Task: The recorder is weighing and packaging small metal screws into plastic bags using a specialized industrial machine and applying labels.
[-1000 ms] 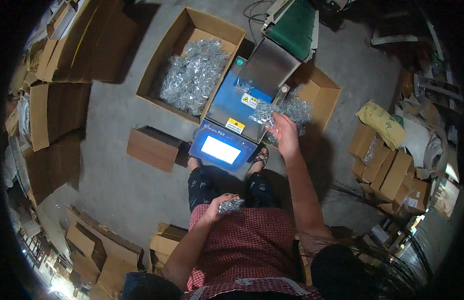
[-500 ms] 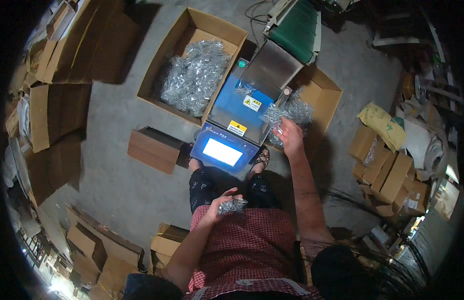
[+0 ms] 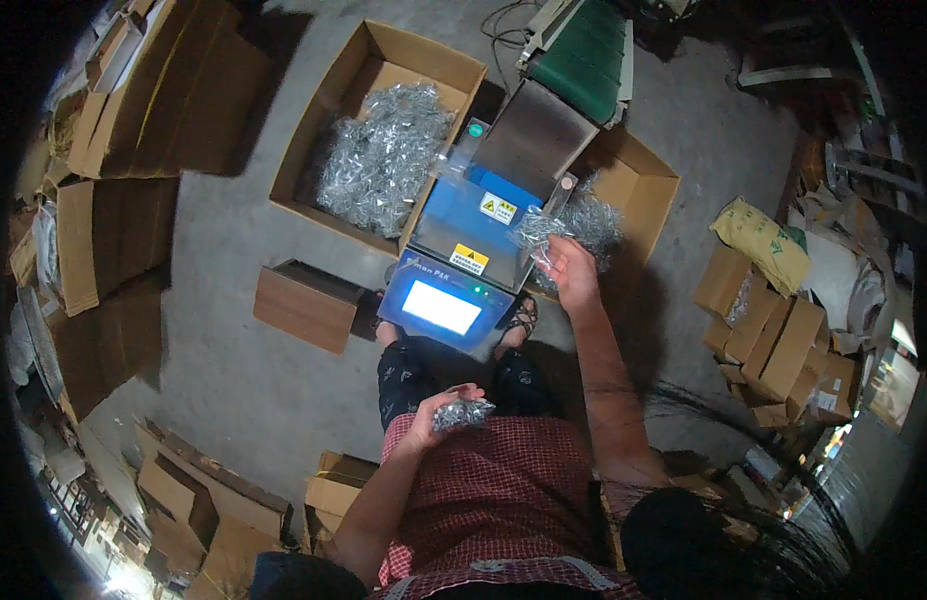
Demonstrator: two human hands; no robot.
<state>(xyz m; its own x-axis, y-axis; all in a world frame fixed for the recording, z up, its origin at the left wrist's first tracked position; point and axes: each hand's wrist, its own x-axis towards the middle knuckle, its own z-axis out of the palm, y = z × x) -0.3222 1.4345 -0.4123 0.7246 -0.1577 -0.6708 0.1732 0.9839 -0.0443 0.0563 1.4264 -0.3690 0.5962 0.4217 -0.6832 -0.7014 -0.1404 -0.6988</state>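
In my left hand (image 3: 430,422), held low before my lap, rests a bunch of small shiny silvery pieces (image 3: 463,413), its fingers curled round it. My right hand (image 3: 575,274) pinches a loose clump of similar silvery pieces (image 3: 535,232) at the right edge of a blue machine (image 3: 454,215). That machine has yellow warning labels and a lit white screen (image 3: 442,307) facing me. Right of it, a cardboard box (image 3: 652,190) holds a heap of silvery pieces (image 3: 591,222), partly behind my right hand.
Left of the machine stands a large open carton (image 3: 314,130) with a big silvery heap (image 3: 384,160). A green conveyor belt (image 3: 584,62) rises behind. A brown box (image 3: 309,305) sits on the floor. Stacked cartons (image 3: 124,240) line the left; a yellow sack (image 3: 762,245) lies on boxes at right.
A small silvery clump on the machine's blue top has left its middle, seemingly toward the left edge. My right hand has shifted slightly left with its clump. Green lights now show beside the screen.
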